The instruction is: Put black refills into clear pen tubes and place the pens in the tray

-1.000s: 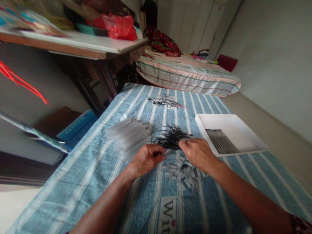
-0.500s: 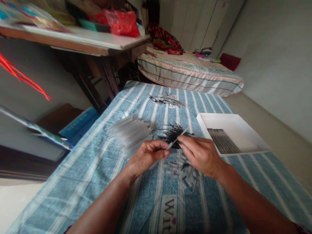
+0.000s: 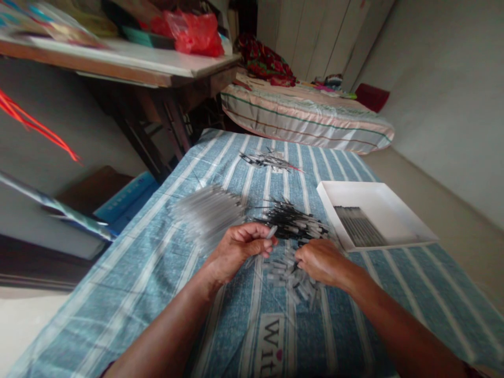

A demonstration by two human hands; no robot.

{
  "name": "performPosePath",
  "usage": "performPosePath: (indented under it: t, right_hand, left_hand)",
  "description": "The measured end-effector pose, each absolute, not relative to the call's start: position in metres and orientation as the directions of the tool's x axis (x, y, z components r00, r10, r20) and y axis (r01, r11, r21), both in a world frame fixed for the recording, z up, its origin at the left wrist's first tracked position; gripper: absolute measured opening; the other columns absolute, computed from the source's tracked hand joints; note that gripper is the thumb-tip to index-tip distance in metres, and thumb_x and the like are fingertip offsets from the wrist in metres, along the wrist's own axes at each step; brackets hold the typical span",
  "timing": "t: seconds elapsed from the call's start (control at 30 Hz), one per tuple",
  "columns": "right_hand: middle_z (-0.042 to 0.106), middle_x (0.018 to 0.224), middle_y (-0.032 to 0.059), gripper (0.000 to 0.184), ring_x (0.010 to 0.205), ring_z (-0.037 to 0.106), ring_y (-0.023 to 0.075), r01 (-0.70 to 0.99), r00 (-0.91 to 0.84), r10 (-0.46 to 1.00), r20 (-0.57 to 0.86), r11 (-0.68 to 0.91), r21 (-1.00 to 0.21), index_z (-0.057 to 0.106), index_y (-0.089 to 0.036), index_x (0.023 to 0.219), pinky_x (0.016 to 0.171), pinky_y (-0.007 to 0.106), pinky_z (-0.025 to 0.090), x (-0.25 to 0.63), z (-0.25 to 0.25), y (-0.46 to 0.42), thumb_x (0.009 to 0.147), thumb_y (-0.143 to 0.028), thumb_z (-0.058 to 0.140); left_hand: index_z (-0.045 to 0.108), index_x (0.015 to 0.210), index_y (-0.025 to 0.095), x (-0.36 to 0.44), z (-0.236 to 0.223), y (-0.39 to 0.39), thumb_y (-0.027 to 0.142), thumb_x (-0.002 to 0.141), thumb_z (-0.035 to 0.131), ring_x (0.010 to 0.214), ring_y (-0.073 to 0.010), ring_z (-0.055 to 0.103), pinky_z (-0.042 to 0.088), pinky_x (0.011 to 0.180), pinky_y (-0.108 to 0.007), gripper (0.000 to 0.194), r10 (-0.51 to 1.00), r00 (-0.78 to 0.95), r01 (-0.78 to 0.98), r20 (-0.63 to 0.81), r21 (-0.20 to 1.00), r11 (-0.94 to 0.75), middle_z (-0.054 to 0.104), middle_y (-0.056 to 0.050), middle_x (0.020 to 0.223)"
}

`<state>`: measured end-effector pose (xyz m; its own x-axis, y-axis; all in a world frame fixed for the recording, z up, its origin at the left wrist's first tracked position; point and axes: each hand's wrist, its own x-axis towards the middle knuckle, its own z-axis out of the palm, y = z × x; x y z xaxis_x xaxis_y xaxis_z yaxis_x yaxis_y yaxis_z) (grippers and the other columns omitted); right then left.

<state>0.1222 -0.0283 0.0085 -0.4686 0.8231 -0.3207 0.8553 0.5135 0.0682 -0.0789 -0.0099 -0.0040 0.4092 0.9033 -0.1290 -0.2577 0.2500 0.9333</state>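
Observation:
My left hand point(image 3: 246, 244) is closed in a pinch on a slim translucent pen barrel point(image 3: 271, 231), whose tip sticks out above the thumb. My right hand point(image 3: 323, 261) is low over a heap of short, clear-grey pen caps point(image 3: 291, 275). Its fingertips are pressed together at the heap's upper edge, and what they hold, if anything, is hidden. Just beyond the hands lies a pile of thin black pen parts point(image 3: 293, 219), some with pale ends. Left of that pile, many clear barrels point(image 3: 210, 212) lie side by side.
A white open box point(image 3: 397, 218) on the right holds a row of dark pens point(image 3: 358, 226). Loose dark and clear pieces point(image 3: 270, 160) lie farther back on the striped cloth point(image 3: 157, 283). A desk point(image 3: 157, 60) with a red bag point(image 3: 197, 32) stands at the upper left.
My right hand has moved away from the left hand, down and slightly right to the caps. The thin piece between both hands no longer extends toward the right hand. My left hand stays in place.

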Motion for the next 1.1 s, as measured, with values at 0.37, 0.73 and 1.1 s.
performPosePath:
  t: [0.37,0.73,1.1]
  right_hand:
    - [0.065,0.06,0.0032,0.012,0.057,0.061,0.015,0.829,-0.476,0.875,-0.089,0.413,-0.377,0.063,-0.016,0.067,0.053,0.022,0.039,0.133,0.0,-0.024,0.073,-0.016,0.053]
    - [0.06,0.052,-0.0022,0.009,0.045,0.056,0.0099,0.289,-0.303,0.948,0.095,0.187,-0.939,0.062,-0.016,0.068,0.044,0.018,0.043,0.133,0.018,-0.029,0.068,-0.023,0.069]
    - [0.063,0.06,0.0,0.006,0.052,0.056,0.0092,0.374,-0.401,0.895,0.194,0.353,-0.858,0.067,-0.015,0.072,0.049,0.018,0.042,0.13,0.021,-0.029,0.074,-0.019,0.064]
  left_hand:
    - [0.068,0.079,0.009,-0.079,-0.001,-0.014,0.022,0.067,0.073,0.059,-0.0079,0.055,0.044,0.059,-0.02,0.019,0.821,0.547,-0.158,-0.16,0.944,0.289,0.066,-0.002,0.07]
    - [0.069,0.082,0.01,-0.078,-0.008,-0.013,0.023,0.067,0.073,0.058,-0.0077,0.053,0.042,0.057,-0.02,0.02,0.757,0.626,-0.084,-0.188,0.948,0.305,0.066,-0.002,0.07]
    - [0.069,0.081,0.01,-0.076,-0.001,-0.015,0.025,0.066,0.073,0.057,-0.008,0.049,0.039,0.056,-0.021,0.021,0.721,0.652,-0.002,-0.235,0.95,0.311,0.063,0.0,0.066]
